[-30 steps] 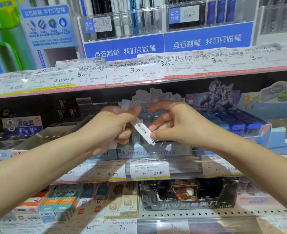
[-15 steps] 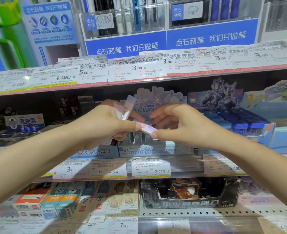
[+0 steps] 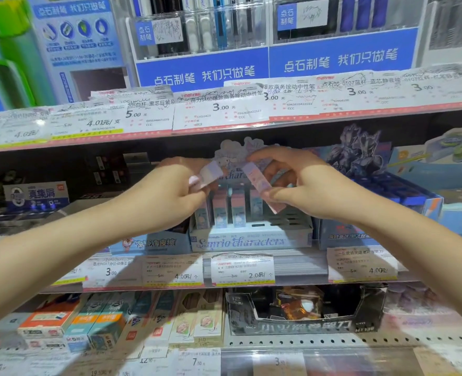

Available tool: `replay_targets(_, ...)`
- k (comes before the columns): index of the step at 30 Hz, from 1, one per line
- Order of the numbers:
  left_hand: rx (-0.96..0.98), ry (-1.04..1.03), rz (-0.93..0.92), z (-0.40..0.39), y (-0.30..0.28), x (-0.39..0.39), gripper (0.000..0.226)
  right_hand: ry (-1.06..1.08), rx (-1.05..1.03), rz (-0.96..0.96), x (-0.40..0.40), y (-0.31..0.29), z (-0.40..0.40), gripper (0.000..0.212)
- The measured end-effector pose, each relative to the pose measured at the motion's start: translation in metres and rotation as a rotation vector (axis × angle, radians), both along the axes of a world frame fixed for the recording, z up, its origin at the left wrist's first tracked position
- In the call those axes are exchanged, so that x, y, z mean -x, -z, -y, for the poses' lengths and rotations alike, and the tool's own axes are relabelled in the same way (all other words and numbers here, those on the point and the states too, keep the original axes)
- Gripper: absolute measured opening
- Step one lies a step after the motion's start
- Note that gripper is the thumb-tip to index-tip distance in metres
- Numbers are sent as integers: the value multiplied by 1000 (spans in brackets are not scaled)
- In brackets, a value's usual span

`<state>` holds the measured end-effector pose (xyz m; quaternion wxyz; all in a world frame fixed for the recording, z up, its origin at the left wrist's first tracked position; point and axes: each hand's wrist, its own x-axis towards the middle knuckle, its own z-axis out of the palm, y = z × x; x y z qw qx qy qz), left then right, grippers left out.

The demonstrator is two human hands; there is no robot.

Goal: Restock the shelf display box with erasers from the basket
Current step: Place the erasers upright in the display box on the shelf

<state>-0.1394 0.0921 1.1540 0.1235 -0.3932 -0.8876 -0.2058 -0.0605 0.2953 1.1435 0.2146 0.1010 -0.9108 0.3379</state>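
pretty bright shop lighting from above, glare on the price label strip (image 3: 38, 122), forearms throw shadows on lower shelves, hands motion-blurred, edges bend fisheye-style

Stationery shop: tiered shelves edged with white paper price tags (image 3: 242, 270), blue-fronted clear pen racks (image 3: 202, 44), apparently boxed erasers.

Right hand (image 3: 303, 191): the pale pink-and-lilac wrapped eraser stick (image 3: 261, 187) it pinches has come away from the left hand (image 3: 170, 196), tilted above the pale blue cardboard display box (image 3: 251, 237). Left hand: now grips only its small lilac wrapped erasers (image 3: 206, 176). Both hands sit higher and further apart.
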Motion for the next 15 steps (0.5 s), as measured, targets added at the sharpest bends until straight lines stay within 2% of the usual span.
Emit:
replay_targets(2, 156, 52, -138, 2, 3, 6, 23, 34, 32, -55, 7, 4, -1, 41)
replay_targets(3, 227, 60, -181, 2, 4, 2, 24, 59, 49, -75, 11, 6, -1, 38)
replay_targets(5, 311, 65, -182, 2, 5, 1, 38, 86, 62, -100, 15, 8, 0, 31)
replay_targets(8, 337, 106, -159, 2, 5, -3, 67, 80, 34, -88, 17, 10, 3, 27)
replay_targets(15, 333, 145, -175, 2, 3, 3, 73, 90, -13, -60, 17, 8, 5, 26)
